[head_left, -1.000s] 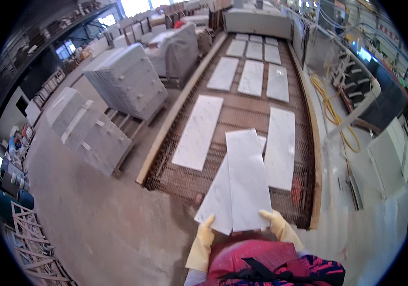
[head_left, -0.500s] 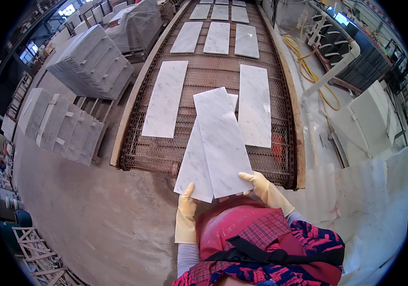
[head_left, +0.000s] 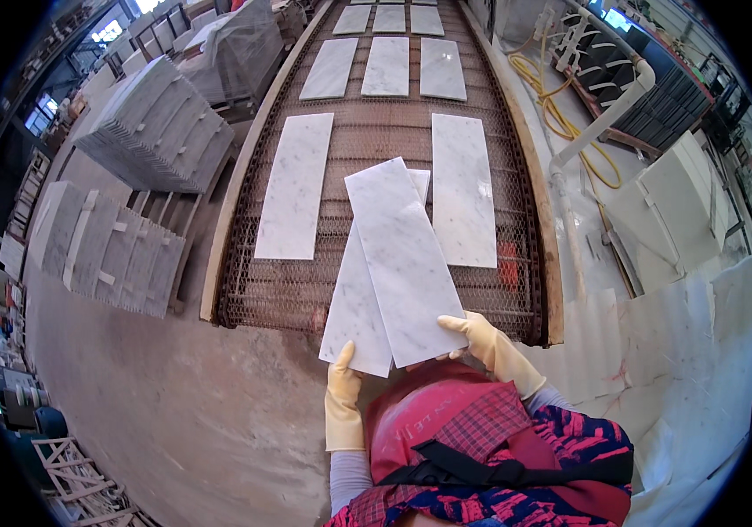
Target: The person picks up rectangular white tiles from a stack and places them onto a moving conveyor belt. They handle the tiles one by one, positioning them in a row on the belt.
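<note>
My gloved left hand grips the near end of the lower marble tile, my right hand grasps the upper marble tile crossed over it; both reach out above the mesh conveyor, between two tiles lying flat.

Head view, steeply downward (fisheye)

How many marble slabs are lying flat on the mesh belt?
8: a near pair, left and right; three beyond; three at the top edge. More may lie beyond view.
</note>
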`<state>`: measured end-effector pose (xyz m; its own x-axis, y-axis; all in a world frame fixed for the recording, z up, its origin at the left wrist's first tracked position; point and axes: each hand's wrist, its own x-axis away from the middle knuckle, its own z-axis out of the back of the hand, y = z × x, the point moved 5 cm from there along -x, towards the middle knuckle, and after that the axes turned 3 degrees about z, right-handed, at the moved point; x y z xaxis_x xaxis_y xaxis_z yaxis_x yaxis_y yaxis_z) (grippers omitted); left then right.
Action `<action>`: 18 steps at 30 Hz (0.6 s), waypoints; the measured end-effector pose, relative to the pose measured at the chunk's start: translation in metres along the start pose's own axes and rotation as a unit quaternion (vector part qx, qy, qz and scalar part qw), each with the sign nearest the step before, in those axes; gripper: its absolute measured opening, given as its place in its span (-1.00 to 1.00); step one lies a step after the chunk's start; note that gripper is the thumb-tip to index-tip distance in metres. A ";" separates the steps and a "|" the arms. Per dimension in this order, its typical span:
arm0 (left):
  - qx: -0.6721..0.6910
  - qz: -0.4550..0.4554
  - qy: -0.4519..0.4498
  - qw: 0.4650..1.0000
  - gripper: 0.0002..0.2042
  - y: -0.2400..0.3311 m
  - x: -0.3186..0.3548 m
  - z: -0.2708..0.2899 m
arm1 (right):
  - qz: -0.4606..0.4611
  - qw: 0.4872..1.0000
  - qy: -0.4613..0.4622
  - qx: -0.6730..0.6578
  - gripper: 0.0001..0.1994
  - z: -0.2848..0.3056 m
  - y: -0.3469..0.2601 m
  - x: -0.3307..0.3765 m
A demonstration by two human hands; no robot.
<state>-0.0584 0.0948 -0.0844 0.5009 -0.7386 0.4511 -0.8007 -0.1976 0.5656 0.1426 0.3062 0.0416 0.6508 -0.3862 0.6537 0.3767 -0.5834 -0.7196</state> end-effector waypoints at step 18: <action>-0.049 -0.010 0.003 0.999 -0.45 0.027 0.056 0.014 | -0.011 0.996 -0.082 -0.040 -0.49 -0.017 0.056 0.008</action>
<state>-0.0571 0.0394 -0.0535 0.5179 -0.7315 0.4435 -0.7555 -0.1479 0.6383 0.1580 0.2586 0.0108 0.7443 -0.2547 0.6174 0.3421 -0.6485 -0.6800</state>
